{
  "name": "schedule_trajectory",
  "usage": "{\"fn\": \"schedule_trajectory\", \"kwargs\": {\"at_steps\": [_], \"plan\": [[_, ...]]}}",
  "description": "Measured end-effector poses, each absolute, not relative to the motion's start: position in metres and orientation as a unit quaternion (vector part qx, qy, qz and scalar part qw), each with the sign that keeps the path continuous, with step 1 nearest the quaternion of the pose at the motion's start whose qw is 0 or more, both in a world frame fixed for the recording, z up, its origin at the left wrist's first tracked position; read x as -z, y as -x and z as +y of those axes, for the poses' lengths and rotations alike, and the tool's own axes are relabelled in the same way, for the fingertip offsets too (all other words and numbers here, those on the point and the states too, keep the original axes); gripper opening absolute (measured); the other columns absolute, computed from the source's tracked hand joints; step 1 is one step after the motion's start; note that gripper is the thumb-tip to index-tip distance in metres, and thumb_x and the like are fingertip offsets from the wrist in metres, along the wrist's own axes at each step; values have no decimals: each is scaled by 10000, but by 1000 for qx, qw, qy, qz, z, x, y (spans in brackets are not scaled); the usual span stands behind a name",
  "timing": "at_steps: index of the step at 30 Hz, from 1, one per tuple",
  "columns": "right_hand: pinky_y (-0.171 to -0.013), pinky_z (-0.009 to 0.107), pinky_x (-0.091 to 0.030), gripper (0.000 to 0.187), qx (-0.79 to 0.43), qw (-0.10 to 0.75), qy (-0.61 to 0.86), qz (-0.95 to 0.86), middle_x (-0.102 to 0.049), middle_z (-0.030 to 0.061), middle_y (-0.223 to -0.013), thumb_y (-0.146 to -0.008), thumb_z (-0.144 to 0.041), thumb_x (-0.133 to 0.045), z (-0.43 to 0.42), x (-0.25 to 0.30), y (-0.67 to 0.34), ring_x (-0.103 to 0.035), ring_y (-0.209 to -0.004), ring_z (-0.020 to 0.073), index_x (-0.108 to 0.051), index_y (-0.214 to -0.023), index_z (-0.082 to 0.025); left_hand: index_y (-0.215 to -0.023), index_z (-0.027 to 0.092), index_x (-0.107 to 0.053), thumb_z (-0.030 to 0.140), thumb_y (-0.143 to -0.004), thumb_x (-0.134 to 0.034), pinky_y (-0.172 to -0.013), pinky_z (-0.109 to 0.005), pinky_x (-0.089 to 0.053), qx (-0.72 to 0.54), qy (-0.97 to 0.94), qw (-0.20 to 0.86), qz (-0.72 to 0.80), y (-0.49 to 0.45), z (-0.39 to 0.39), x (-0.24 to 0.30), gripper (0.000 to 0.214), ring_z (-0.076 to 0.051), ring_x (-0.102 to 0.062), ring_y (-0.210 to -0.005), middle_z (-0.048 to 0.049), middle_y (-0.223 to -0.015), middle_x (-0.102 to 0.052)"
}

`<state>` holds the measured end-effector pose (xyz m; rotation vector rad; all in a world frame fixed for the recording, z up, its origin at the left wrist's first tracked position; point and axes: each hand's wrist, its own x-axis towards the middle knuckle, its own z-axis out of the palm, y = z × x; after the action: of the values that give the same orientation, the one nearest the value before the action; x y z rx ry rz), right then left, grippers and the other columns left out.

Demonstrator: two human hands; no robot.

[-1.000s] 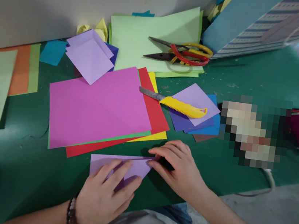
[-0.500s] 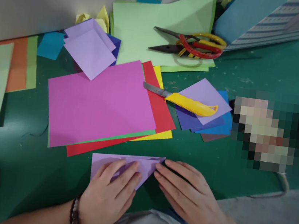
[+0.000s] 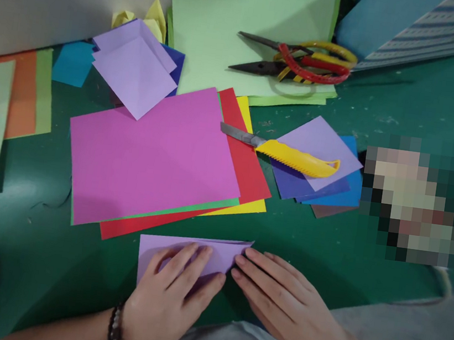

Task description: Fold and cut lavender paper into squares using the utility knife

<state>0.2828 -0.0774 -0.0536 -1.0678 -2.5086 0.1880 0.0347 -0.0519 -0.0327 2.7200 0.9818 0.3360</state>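
"Resting just in front of you on the desk [image 3: 84,268], the folded purple paper [image 3: 224,256] lies partly hidden beneath your left hand [image 3: 171,302]. How are you holding it?"

"You have that hand spread palm down over it, fingers apart and slightly bent. Its left and far edges show beyond your fingers, the far edge running almost level across your view."

"And your right hand [image 3: 288,306]?"

"You have it at the paper's right end, fingers stretched out and close together, tips along the slanting edge. A pointed corner sticks up just past your fingertips. How firmly you press, I can't tell."

"What lies around your paper?"

"Just beyond it, apart from your hands, you have a pink sheet [image 3: 153,160] on a stack. Your yellow knife [image 3: 295,158] is off to the right, its blade over a red sheet [image 3: 244,166] and its handle across a small purple square [image 3: 317,134]. Farther away, your scissors [image 3: 291,63] lie on pale green paper [image 3: 216,29]."
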Motion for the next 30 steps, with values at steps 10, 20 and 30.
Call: {"fn": "schedule_trajectory", "kwargs": {"at_steps": [10, 20, 30], "plan": [[-1086, 396, -409, 386, -65, 177, 379, -906, -609, 92, -1285, -880, -128, -464, -75, 54, -280, -444, -1313, 231, -593, -1244, -133, -1265, 203, -592, 186, -900, -501, -982, -452, -325, -83, -936, 110, 325, -36, -55, 34, 377, -279, -462, -1216, -28, -1394, -532], [-1086, 411, -385, 381, -62, 165, 384, -907, -612, 80, -1280, -894, -145, -436, -74, 54, -279, -481, -1268, 230, -598, -1239, -139, -1295, 213, -566, 226, -929, -466, -949, -439, -324, -54, -939, 116, 319, -35, -52, 34, 380, -279, -446, -1243, -29, -1408, -520], [-1101, 425, -337, 393, -72, 164, 390, -903, -599, 76, -1295, -897, -156, -429, -75, 54, -279, -456, -1281, 241, -589, -1256, -146, -1329, 203, -533, 229, -956, -403, -945, -450, -311, -39, -946, 111, 303, -33, -53, 35, 396, -287, -411, -1274, -46, -1460, -460]]}}
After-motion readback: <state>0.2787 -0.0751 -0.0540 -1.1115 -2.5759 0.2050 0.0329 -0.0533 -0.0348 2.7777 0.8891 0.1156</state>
